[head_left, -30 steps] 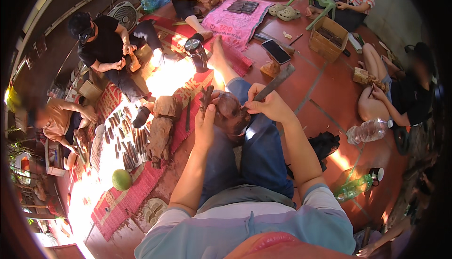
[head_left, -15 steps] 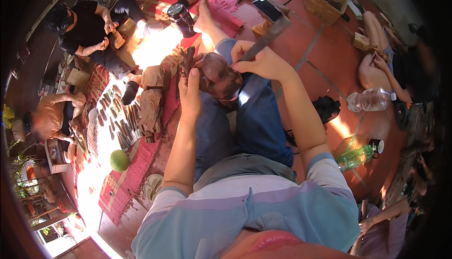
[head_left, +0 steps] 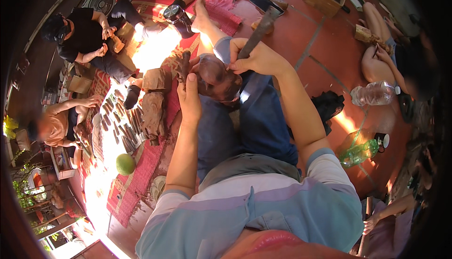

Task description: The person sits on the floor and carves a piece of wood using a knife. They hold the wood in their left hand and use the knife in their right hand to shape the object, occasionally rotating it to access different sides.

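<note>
A dark brown carved wooden figure [head_left: 217, 76], rounded and glossy, rests over my knees. My left hand [head_left: 189, 95] grips its left side, thumb raised, the other fingers mostly hidden behind the wood. A branching, rough brown part [head_left: 183, 66] rises beside that thumb; whether it belongs to the figure I cannot tell. At the figure's right side, my right hand [head_left: 259, 60] pinches a long flat grey strip [head_left: 257, 37], whose free end points up and away. Whether the strip is a file or sandpaper is unclear. Its lower end is hidden by my fingers.
Wood blocks [head_left: 153, 113] and many carving tools [head_left: 117, 122] lie on the red mat to the left, near a green round fruit [head_left: 125, 164]. Plastic bottles [head_left: 372, 93] lie at right, a phone [head_left: 266, 7] ahead. Several people sit around, some holding wood.
The strip in my right hand has swung more upright, its far end shifting left and up. My left hand still holds the carving. A co-worker at left has stretched an arm out.
</note>
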A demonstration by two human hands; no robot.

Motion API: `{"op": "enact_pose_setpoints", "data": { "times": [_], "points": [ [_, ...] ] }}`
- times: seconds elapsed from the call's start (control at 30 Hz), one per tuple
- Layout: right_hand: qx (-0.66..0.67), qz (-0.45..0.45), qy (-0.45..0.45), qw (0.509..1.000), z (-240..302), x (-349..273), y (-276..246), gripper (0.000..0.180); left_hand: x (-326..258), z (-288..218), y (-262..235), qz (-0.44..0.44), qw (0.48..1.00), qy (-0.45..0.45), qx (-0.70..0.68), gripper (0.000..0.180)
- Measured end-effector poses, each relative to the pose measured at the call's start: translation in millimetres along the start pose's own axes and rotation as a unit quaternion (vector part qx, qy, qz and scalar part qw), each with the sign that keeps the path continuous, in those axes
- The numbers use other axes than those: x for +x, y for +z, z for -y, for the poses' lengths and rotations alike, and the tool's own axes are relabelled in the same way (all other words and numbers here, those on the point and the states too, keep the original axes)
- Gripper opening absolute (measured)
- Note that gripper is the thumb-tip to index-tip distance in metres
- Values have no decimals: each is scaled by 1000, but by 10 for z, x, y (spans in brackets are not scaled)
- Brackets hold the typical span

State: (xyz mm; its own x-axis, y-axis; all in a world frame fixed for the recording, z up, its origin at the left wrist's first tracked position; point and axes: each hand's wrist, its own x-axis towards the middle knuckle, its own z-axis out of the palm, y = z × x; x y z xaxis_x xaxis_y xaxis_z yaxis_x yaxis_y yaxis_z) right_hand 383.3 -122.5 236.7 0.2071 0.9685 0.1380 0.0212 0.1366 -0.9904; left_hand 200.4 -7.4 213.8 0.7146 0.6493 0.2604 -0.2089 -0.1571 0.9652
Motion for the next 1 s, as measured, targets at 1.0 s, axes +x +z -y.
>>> {"op": "enact_pose_setpoints", "data": {
  "times": [1.0],
  "points": [
    [39, -289, -45, 956, -330, -432, 594, 13, -239, 221, -38, 98, 992, -86, 2, 46]
  ]
}}
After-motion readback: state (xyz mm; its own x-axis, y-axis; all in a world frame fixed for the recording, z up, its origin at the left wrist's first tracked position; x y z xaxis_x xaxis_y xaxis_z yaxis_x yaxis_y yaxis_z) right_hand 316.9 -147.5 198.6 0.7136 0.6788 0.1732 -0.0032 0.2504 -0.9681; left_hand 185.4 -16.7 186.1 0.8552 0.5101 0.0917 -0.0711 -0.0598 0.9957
